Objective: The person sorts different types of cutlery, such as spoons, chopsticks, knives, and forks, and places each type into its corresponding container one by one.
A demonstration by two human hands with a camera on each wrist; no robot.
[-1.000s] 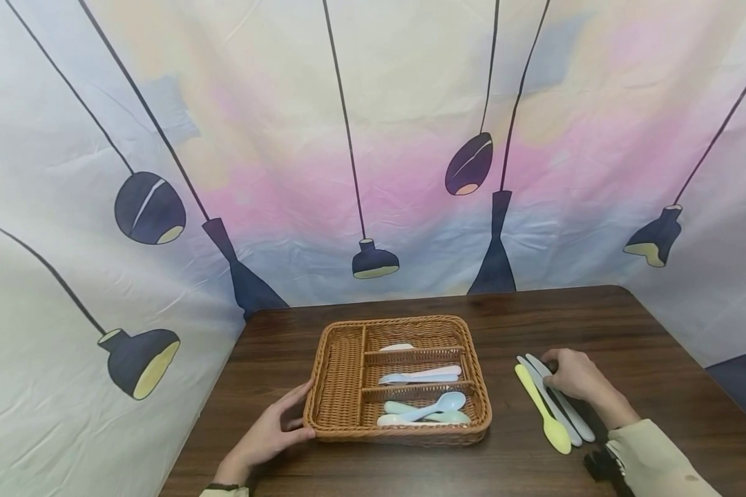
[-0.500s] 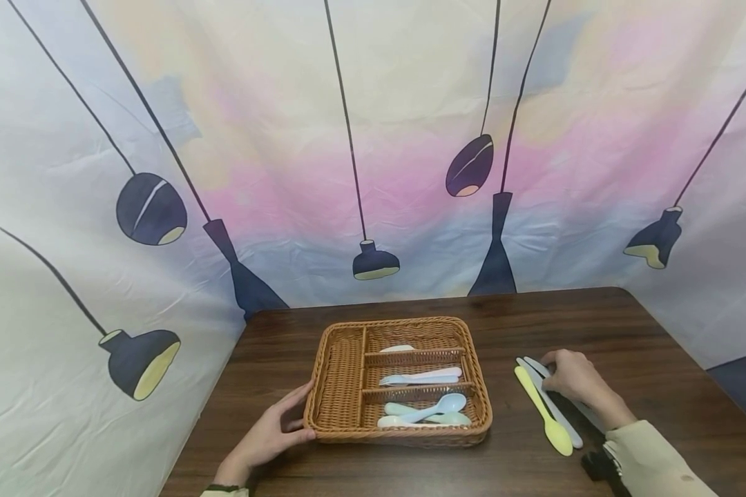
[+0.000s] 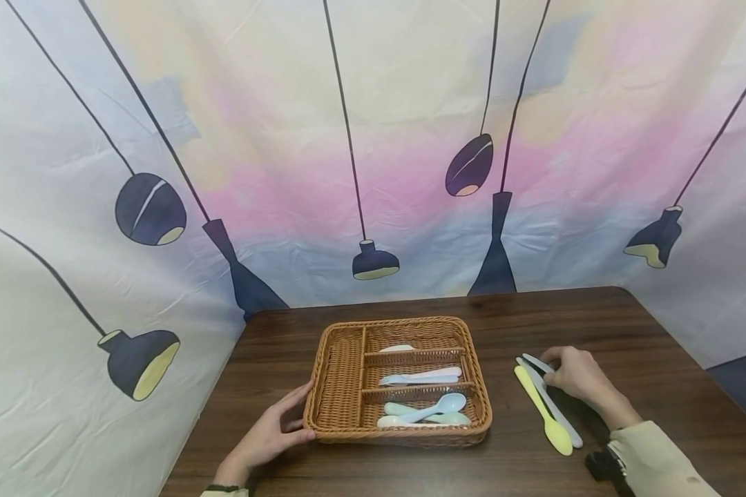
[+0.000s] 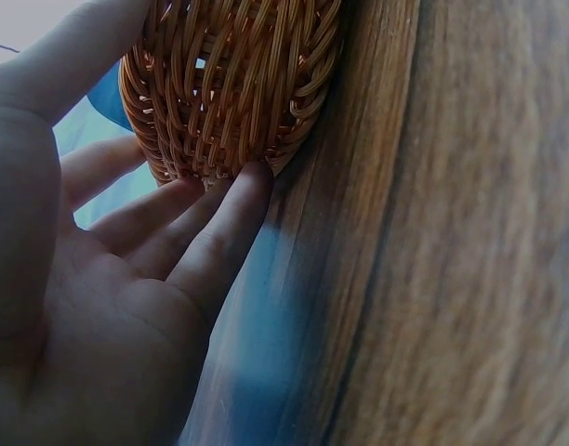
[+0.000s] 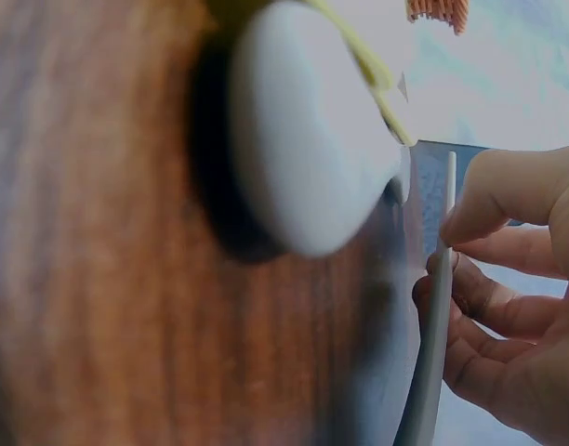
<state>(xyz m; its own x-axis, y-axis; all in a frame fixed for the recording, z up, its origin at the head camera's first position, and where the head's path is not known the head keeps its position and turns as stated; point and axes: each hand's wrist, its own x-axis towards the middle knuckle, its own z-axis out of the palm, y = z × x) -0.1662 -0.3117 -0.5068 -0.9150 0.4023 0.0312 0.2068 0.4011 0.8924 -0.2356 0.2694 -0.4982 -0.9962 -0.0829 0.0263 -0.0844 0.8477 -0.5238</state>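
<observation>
A wicker cutlery basket (image 3: pixel 338 376) with dividers stands on the table. My left hand (image 3: pixel 270 431) touches its near left corner; in the left wrist view the fairly straight fingers (image 4: pixel 219 237) rest against the woven wall (image 4: pixel 233 84). At the right, my right hand (image 3: pixel 578 376) pinches a grey knife (image 5: pixel 436 321) between thumb and fingers, edge-on in the right wrist view. Its far end shows past the fingers in the head view; the hand hides the rest. Beside it lie another light grey, knife-like utensil (image 3: pixel 556 411) and a yellow spoon (image 3: pixel 556 436).
Inside the basket, spoons (image 3: pixel 452 402) lie in the near compartment and forks (image 3: pixel 419 376) in the middle one. A white utensil (image 3: pixel 398 347) shows in the far one. The brown wooden table (image 3: pixel 423 469) reaches back to a cloth backdrop (image 3: pixel 410 138) printed with lamps.
The right hand has taken hold of the outer grey knife, which has tilted and drawn away from the grey utensil beside it. The left hand and the basket stay put.
</observation>
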